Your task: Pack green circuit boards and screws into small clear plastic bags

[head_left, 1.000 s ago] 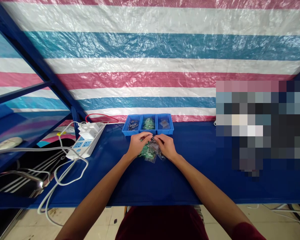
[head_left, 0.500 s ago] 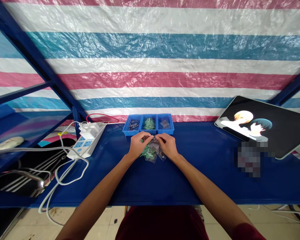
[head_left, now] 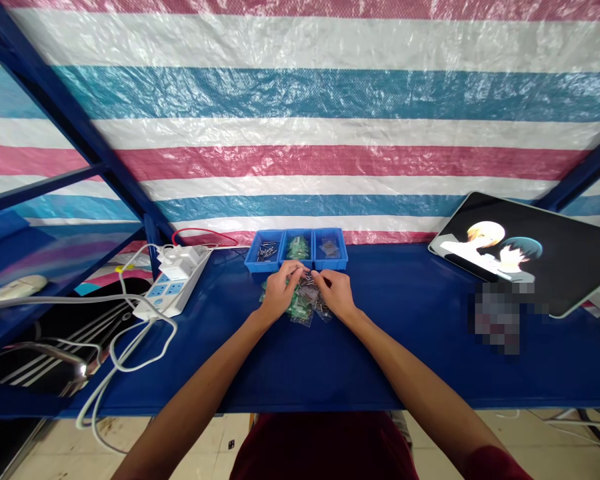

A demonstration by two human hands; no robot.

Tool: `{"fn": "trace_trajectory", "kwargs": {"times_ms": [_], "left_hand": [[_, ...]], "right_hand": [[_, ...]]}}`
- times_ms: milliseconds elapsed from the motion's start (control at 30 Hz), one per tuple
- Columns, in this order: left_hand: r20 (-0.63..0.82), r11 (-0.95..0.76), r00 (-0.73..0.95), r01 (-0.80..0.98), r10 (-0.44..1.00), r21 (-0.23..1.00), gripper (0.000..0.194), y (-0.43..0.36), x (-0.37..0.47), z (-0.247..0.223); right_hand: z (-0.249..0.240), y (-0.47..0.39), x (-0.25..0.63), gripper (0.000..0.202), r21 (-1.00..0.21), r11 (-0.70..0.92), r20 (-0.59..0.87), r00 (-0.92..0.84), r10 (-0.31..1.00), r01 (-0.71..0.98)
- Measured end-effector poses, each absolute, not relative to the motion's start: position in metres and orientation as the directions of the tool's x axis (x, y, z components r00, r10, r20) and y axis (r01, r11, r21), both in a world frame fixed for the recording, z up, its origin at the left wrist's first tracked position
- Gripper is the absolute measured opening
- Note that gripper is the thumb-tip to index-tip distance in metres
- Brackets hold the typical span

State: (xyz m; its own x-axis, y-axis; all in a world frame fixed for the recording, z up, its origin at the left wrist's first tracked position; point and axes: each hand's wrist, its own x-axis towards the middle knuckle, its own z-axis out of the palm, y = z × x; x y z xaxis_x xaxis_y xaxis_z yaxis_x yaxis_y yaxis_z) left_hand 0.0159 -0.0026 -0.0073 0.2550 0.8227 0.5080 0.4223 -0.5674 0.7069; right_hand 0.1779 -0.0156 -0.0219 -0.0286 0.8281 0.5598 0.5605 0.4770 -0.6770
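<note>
Small clear plastic bags (head_left: 301, 308), some with green contents and some with dark metal pieces, lie in a pile on the blue table. Over the pile's left side is my left hand (head_left: 280, 291), its thumb and fingers pinched together; what they hold is too small to make out. My right hand (head_left: 336, 291) is at the pile's right side, fingertips closed near small metal pieces, and its grip is unclear. Just beyond my hands stand three joined blue bins: the left bin (head_left: 250, 265) has metal screw-like pieces, the middle bin (head_left: 297, 265) green packets, the right bin (head_left: 333, 264) clear packets.
A white power strip (head_left: 183, 293) with plugs and looping white cables (head_left: 115, 347) occupies the table's left. At the right, a tilted screen (head_left: 570, 260) leans by the striped sheet (head_left: 330, 160), with a blurred item in front. A mouse (head_left: 19, 288) rests on the left shelf.
My left hand has shifted slightly right and up, uncovering more green packets on the pile's left. My right hand has barely moved, and its fingertips are now a little apart from the left's.
</note>
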Motion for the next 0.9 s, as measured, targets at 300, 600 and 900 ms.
{"fn": "trace_trajectory", "kwargs": {"times_ms": [300,600,900], "left_hand": [[0.602,-0.656,0.287,0.481,0.745,0.582,0.025,0.003,0.010,-0.005],[0.481,-0.497,0.141,0.364,0.866,0.788,0.024,-0.006,0.016,0.005],[0.434,-0.455,0.136,0.298,0.891,0.840,0.027,-0.002,0.016,-0.001]], "right_hand": [[-0.018,-0.018,0.180,0.037,-0.715,0.492,0.586,0.043,0.809,0.497],[-0.018,-0.020,0.177,0.031,-0.691,0.574,0.603,-0.089,0.793,0.440],[-0.021,-0.017,0.177,0.030,-0.684,0.546,0.585,-0.084,0.807,0.483]]}}
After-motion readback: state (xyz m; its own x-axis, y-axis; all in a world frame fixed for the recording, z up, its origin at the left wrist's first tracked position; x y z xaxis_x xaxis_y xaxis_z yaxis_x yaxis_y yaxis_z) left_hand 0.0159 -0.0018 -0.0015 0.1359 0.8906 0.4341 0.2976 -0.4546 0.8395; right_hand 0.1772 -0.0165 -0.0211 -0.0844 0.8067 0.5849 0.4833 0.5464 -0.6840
